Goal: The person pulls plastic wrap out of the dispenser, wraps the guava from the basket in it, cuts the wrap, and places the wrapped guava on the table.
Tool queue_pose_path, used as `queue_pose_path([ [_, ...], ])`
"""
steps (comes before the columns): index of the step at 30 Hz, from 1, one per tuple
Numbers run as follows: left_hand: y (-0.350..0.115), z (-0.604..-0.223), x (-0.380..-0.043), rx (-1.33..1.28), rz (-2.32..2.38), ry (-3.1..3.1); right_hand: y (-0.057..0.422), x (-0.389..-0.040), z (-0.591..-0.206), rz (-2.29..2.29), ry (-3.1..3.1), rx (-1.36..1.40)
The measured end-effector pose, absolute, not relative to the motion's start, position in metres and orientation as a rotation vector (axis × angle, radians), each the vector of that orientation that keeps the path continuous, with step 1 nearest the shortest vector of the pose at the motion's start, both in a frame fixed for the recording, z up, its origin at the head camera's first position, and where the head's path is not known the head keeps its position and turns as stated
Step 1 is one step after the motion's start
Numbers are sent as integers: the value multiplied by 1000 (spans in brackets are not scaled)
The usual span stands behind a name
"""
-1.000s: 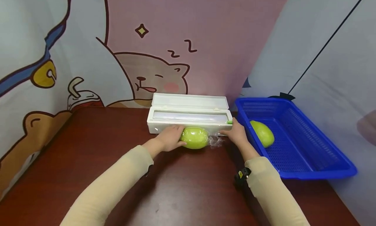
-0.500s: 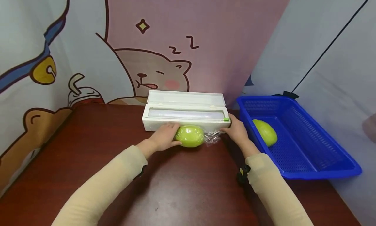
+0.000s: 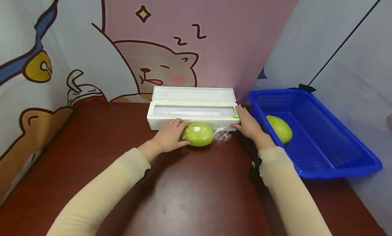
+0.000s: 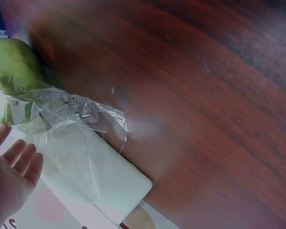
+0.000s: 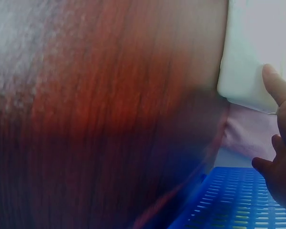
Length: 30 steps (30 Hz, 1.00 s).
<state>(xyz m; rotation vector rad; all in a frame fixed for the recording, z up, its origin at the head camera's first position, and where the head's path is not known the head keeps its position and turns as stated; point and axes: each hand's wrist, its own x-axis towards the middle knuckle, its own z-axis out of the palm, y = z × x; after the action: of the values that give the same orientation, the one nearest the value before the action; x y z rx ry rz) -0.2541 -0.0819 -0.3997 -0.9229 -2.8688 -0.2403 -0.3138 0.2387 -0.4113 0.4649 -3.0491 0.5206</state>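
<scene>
1. Glossy yellow-green, an oval fruit [image 3: 199, 134] in crinkled clear plastic film [image 3: 222, 134] lies on the dark red-brown wooden surface [image 3: 190, 195], just before an open, oblong white box [image 3: 154, 123].
2. The left hand [image 3: 168, 135] sits relaxed about the fruit's left end; I can't tell whether it presses.
3. The right hand [image 3: 249, 124], gripping nothing, has straightened its fingers further back along the box's right end than a moment ago, so it seems to be steadying the box.

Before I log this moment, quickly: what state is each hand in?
Left hand: open, at the wrapped fruit.
Right hand: open, touching the white box at its right end.
</scene>
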Motion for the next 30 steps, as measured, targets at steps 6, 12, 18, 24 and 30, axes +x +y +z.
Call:
queue_pose_path([
  [6,-81,-389,-257,-872,-257,-2843,236,-314,-406,446,-3073,449],
  [12,-59,-361,-264,-839,-351,-2784,236,-313,-409,432,-3064,435],
  [18,-10,-340,-272,-920,-456,-2792,235,-313,-409,460,-3035,463],
  [24,36,-337,-292,-1003,-617,-2800,238,-312,-408,440,-3004,473],
  [30,56,-353,-309,-948,-803,-2879,236,-307,-412,444,-2974,479],
])
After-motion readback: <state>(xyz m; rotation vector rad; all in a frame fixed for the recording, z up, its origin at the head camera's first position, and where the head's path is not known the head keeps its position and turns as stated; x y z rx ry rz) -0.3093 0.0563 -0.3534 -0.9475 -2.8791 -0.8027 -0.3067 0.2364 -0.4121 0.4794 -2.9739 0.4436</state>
